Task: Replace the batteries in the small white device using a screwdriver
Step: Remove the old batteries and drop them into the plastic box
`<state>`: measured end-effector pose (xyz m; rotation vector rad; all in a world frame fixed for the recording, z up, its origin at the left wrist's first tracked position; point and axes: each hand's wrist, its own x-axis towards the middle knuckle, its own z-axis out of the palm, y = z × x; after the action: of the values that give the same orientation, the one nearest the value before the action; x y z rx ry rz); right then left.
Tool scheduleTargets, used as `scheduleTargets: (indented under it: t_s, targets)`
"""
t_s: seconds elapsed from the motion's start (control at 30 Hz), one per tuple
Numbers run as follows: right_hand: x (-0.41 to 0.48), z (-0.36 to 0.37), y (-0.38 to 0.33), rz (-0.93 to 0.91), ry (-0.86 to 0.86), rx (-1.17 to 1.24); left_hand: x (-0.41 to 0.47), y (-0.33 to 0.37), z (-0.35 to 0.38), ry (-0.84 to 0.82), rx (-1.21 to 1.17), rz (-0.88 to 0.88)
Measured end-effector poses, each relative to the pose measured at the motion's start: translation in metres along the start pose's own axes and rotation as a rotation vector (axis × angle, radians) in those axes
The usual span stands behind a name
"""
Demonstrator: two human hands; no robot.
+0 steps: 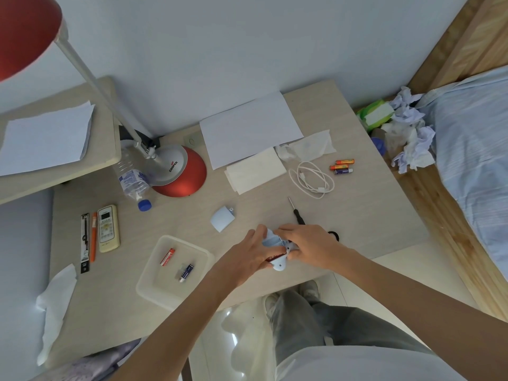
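The small white device (276, 253) sits near the table's front edge, held between both hands with its open back up. My left hand (248, 253) grips its left side; a red battery shows at its fingertips in the device. My right hand (305, 244) grips the right side, fingers curled over the top. The white battery cover (222, 219) lies apart, up and to the left. A black-handled screwdriver (297, 213) lies just beyond my right hand. Three batteries (342, 166) lie at the far right. A clear tray (154, 287) holds a red battery (168, 257) and a blue one (186, 273).
A red desk lamp (180, 171), a lying water bottle (134, 182), a remote control (108, 228) and pens (89, 237) stand at the left. Paper sheets (247, 127), tissues and a white cable (312, 178) lie at the back. A bed lies to the right.
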<state>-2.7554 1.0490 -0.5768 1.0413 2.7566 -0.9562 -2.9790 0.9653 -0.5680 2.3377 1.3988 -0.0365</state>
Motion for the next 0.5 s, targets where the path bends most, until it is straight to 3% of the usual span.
scheduleTargets:
  t_s: [0.37,0.5]
  targets:
    - [-0.002,0.001,0.001,0.012,0.017,0.017,-0.009,0.000,0.020,0.097,-0.064,-0.062]
    - [-0.003,0.003,0.001,0.023,0.010,0.013,-0.017,0.011,0.022,0.191,-0.313,-0.237]
